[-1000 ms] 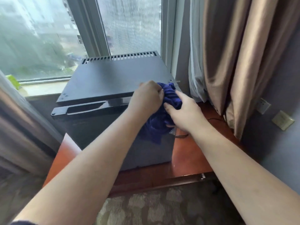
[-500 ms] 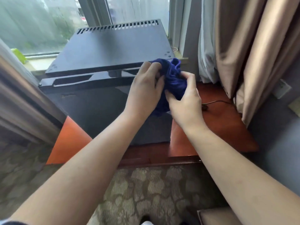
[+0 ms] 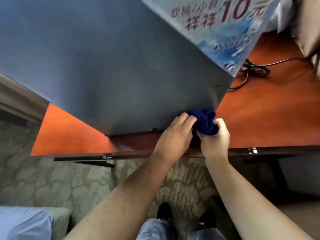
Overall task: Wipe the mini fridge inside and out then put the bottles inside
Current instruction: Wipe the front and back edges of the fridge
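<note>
The dark grey mini fridge stands on an orange-brown wooden desk, its door closed and filling the upper left of the view. A bunched dark blue cloth is pressed against the fridge's lower right front corner. My left hand grips the cloth from the left and my right hand grips it from the right. No bottles are in view.
A blue-and-white printed sticker covers the fridge's right side. A black power cord lies coiled on the desk to the right. Beige curtain hangs at far right. Patterned carpet and my shoes are below.
Both hands carried the cloth down from the fridge's top right corner to its lower right front corner. The camera tilted down, so the window and fridge top left the view.
</note>
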`<state>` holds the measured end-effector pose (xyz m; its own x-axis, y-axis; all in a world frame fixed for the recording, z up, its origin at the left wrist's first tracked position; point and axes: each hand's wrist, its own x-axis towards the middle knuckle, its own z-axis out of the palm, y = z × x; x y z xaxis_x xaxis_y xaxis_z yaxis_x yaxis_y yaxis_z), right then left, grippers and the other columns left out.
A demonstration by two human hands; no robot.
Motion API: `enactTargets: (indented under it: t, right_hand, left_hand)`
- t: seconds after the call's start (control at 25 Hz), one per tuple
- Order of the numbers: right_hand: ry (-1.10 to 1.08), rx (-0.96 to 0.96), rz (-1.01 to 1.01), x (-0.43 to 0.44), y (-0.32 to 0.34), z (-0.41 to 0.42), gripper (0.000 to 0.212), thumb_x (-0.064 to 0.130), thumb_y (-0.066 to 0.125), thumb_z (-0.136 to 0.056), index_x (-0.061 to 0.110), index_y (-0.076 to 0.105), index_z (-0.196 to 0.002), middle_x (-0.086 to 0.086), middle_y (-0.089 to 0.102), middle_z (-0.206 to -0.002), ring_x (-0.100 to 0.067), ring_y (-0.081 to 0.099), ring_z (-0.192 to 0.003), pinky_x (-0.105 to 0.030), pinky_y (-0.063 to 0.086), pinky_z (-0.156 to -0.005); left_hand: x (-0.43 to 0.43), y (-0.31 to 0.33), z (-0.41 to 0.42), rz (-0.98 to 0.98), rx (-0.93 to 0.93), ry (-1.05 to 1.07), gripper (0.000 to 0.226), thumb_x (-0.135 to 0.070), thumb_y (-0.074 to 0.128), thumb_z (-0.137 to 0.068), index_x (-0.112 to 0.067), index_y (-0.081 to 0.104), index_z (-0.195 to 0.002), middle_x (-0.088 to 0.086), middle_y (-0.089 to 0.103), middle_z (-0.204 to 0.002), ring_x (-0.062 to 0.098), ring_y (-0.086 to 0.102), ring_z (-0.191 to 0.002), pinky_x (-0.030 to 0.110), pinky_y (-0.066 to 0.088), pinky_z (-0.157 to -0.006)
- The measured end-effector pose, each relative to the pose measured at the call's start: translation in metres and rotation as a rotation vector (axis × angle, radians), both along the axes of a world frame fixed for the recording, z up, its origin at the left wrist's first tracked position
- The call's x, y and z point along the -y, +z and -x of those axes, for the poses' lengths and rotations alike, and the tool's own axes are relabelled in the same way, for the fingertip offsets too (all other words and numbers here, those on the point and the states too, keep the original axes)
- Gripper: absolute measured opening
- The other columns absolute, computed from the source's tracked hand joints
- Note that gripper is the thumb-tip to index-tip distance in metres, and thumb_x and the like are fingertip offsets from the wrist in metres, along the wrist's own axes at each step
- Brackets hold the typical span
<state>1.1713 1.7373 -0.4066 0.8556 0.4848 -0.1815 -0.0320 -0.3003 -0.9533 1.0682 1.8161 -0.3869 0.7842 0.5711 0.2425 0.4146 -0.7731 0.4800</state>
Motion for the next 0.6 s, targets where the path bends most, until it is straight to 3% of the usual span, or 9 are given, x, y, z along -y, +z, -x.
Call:
enactTargets:
  t: [0.12,0.2,0.28,0.48,0.6]
  right_hand:
    - [-0.018,-0.075,0.000,-0.003,-0.020,0.003,0.028,-0.007,0.073,-0.078,0.015,0.058,-0.087,0.006,0.066,-0.078,-0.003,0.057,-0.068,-0.037,0.052,-0.066]
    - [-0.043,-0.102,-0.036,-0.005,-0.012,0.007,0.028,-0.003,0.074,-0.076,0.019,0.060,-0.083,0.000,0.069,-0.081,-0.008,0.060,-0.071,-0.041,0.053,-0.067]
    - [-0.039,-0.077,-0.075,-0.010,0.017,0.016,0.028,0.004,0.078,-0.071,0.025,0.062,-0.080,-0.001,0.072,-0.084,-0.015,0.063,-0.078,-0.045,0.057,-0.074]
    - [-0.055,-0.042,-0.255,-0.026,0.140,0.049,0.027,0.009,0.082,-0.068,0.029,0.066,-0.075,0.009,0.071,-0.076,-0.010,0.063,-0.074,-0.037,0.053,-0.071]
    - [-0.040,0.005,-0.353,-0.036,0.216,0.062,0.029,0.006,0.083,-0.067,0.025,0.066,-0.081,0.008,0.071,-0.077,-0.010,0.063,-0.074,-0.041,0.057,-0.075]
  left_hand:
    - [0.001,-0.030,0.007,0.083,-0.010,-0.017,0.036,-0.006,0.060,-0.095,-0.013,0.054,-0.129,0.002,0.053,-0.128,0.021,0.054,-0.116,0.040,0.051,-0.100]
    - [0.003,-0.021,0.013,0.086,0.004,-0.017,0.041,-0.008,0.064,-0.094,-0.012,0.051,-0.132,0.002,0.051,-0.130,0.020,0.053,-0.117,0.038,0.051,-0.100]
    - [0.002,0.005,0.021,0.084,0.052,0.016,0.043,-0.008,0.065,-0.092,-0.010,0.049,-0.132,0.004,0.049,-0.128,0.022,0.053,-0.117,0.039,0.052,-0.097]
    - [-0.013,0.114,0.047,-0.069,0.198,0.109,0.036,-0.007,0.064,-0.088,-0.006,0.053,-0.122,0.009,0.052,-0.117,0.028,0.058,-0.106,0.043,0.056,-0.082]
    - [-0.023,0.185,0.054,-0.147,0.359,0.139,0.039,-0.001,0.065,-0.083,-0.004,0.055,-0.120,0.015,0.055,-0.113,0.032,0.057,-0.106,0.041,0.053,-0.088]
